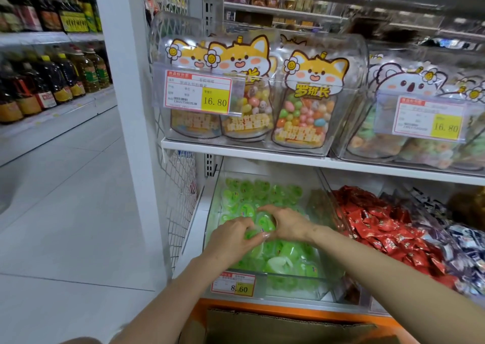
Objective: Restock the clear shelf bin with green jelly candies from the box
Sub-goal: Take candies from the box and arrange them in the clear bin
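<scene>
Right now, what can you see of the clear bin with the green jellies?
The clear bin is a see-through plastic trough, open on top, on the lower shelf. It is mostly full of green jellies. A red-and-yellow price tag sits on its front wall. The left hand and right hand reach inside, gripping jellies together.

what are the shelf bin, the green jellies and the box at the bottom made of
The shelf bin looks like clear, glossy hard plastic: the candies show through its front wall. The green jelly candies seem to be translucent jelly in small shiny cups, probably thin plastic, going by the highlights. The box looks like brown matte cardboard with a rough flap edge.
</scene>
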Demonstrator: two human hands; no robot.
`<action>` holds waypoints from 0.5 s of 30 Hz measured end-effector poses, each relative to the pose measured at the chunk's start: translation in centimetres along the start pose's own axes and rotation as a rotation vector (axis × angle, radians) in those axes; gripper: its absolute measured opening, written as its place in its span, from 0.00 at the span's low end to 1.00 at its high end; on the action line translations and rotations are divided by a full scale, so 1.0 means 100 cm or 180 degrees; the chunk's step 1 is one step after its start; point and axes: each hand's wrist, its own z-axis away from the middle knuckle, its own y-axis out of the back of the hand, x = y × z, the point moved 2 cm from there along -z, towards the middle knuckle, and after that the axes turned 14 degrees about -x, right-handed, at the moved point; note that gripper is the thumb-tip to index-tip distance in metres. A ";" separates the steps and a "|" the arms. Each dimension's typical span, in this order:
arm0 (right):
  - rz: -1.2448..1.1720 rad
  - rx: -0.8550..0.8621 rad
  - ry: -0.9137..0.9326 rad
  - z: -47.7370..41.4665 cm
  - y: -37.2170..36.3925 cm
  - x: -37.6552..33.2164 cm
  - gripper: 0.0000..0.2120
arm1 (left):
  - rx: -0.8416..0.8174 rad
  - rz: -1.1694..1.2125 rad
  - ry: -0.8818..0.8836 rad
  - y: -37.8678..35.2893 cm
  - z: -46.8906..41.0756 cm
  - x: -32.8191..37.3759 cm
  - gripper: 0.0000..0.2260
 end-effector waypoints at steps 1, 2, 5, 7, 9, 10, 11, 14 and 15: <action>-0.0061 -0.0022 0.0041 0.000 0.000 0.000 0.41 | 0.0002 0.0035 0.0045 -0.002 0.000 -0.002 0.11; -0.0149 -0.0035 0.0082 0.001 0.001 0.001 0.42 | -0.0018 0.0201 0.0083 -0.004 -0.001 -0.004 0.11; -0.0321 -0.0042 0.0201 0.004 0.002 0.003 0.39 | -0.0160 0.1210 0.0155 -0.004 -0.002 -0.005 0.10; -0.0298 -0.0018 0.0164 0.002 0.001 0.005 0.36 | -0.0323 0.1873 0.0210 -0.003 -0.001 -0.005 0.10; -0.0344 0.0000 0.0064 0.000 0.000 0.005 0.33 | -0.0472 0.2159 0.0284 -0.001 -0.001 -0.007 0.09; -0.0385 0.0016 0.0013 -0.001 0.000 0.005 0.32 | -0.0528 0.2207 0.0316 -0.001 -0.001 -0.009 0.10; -0.0413 0.0035 -0.0029 -0.002 0.000 0.005 0.31 | -0.0570 0.2232 0.0343 -0.001 0.000 -0.010 0.13; -0.0465 0.0114 -0.0077 -0.005 0.001 0.005 0.31 | -0.0600 0.2198 0.0428 -0.002 0.000 -0.014 0.21; -0.0498 0.0163 -0.0097 -0.006 0.001 0.005 0.31 | -0.0607 0.2167 0.0456 -0.002 0.000 -0.015 0.24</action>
